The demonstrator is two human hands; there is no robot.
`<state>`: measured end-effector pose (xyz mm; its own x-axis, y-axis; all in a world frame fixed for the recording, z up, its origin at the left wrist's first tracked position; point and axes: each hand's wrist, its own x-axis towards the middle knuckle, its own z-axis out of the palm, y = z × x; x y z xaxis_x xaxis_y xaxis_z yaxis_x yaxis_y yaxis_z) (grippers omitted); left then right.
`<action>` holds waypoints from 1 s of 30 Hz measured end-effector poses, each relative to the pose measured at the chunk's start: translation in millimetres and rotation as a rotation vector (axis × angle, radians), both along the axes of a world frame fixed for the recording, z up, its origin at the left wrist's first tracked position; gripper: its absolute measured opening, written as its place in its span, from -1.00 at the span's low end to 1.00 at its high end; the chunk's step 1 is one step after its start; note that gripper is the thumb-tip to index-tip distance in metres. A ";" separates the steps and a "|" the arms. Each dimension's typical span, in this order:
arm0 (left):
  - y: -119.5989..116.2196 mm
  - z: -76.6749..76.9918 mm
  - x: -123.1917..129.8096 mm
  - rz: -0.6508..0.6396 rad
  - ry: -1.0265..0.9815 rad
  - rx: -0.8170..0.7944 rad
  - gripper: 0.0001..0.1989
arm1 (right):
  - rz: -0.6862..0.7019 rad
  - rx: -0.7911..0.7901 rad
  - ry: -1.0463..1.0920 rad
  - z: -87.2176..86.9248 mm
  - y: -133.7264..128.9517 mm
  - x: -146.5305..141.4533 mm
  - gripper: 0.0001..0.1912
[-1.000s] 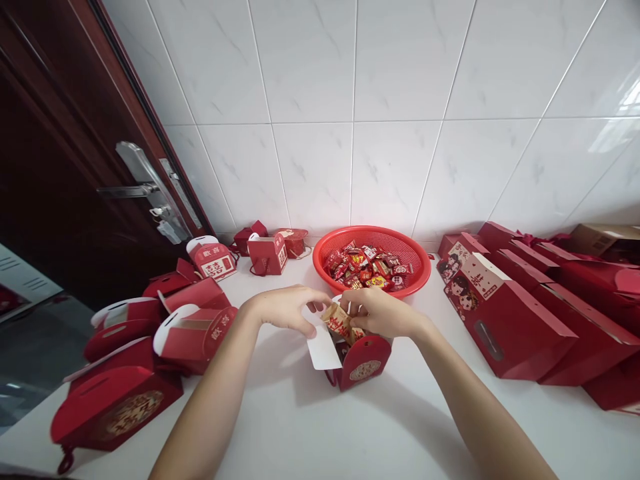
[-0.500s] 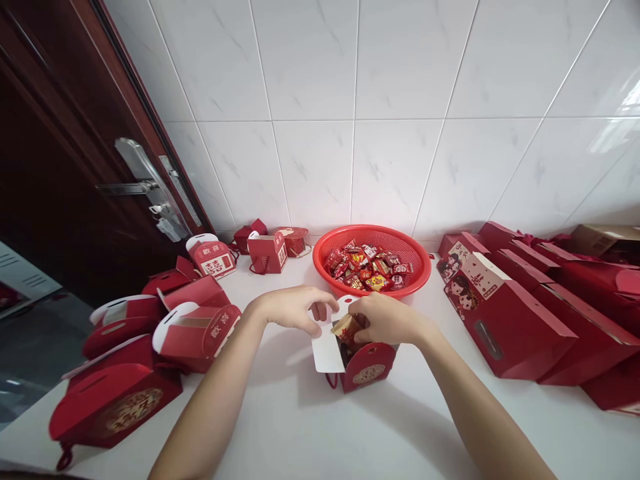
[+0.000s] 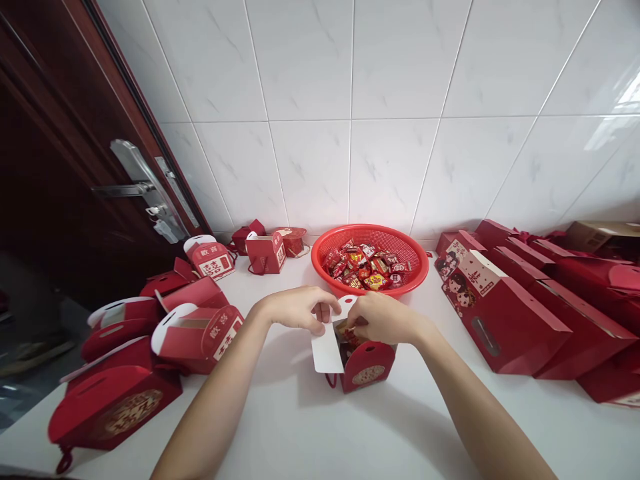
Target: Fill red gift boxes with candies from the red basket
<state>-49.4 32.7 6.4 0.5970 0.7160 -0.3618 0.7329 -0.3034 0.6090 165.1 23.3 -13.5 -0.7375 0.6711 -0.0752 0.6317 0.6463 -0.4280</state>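
A small red gift box (image 3: 369,368) with a gold emblem stands on the white table, its top open and a white flap (image 3: 327,350) folded out to the left. My left hand (image 3: 300,310) pinches the upper edge of that flap between thumb and curled fingers. From the right, my right hand (image 3: 383,318) reaches into the box opening, its fingers closed around a gold-and-red wrapped packet (image 3: 345,331). The box walls and my fingers partly hide the packet. Behind the box sits a red plastic basket (image 3: 420,277) of wrapped candies (image 3: 367,265).
Several red gift boxes (image 3: 117,400) crowd the table's left side, and small ones (image 3: 265,253) stand near the tiled wall. Larger red boxes (image 3: 505,313) lean in a row at the right. A dark door (image 3: 50,133) with a metal handle is at the left.
My right hand has lowered the gold packet deeper into the box. The left hand stays at the flap. The view has shifted very slightly.
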 end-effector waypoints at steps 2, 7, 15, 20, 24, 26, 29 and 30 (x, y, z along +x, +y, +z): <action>0.0 -1.1 0.3 -0.001 -0.003 -0.013 -0.49 | 0.026 -0.041 -0.003 -2.0 -0.6 -2.4 -0.75; -2.9 2.3 4.2 0.009 0.039 0.001 -0.49 | 0.004 -0.077 -0.023 1.5 -3.6 -1.1 -0.76; -7.7 3.7 8.6 -0.025 0.063 0.010 -0.51 | -0.074 -0.016 0.034 34.0 -20.8 34.4 -0.42; -9.5 2.6 9.5 -0.031 0.054 0.045 -0.58 | -0.265 0.142 0.019 23.7 -50.1 46.3 -0.28; -12.6 3.7 12.3 -0.053 -0.007 0.086 -0.60 | -0.398 0.135 0.183 -3.2 -68.4 51.3 -0.31; -14.6 4.3 14.2 -0.043 -0.052 0.096 -0.52 | -0.405 0.140 0.312 -17.8 -71.6 53.7 -0.40; -16.8 3.8 15.9 -0.013 -0.113 0.109 -0.46 | -0.367 0.146 0.466 -35.6 -71.7 55.6 -0.52; -17.0 3.0 16.1 -0.016 -0.130 0.115 -0.45 | -0.352 0.140 0.497 -40.0 -71.2 55.5 -0.55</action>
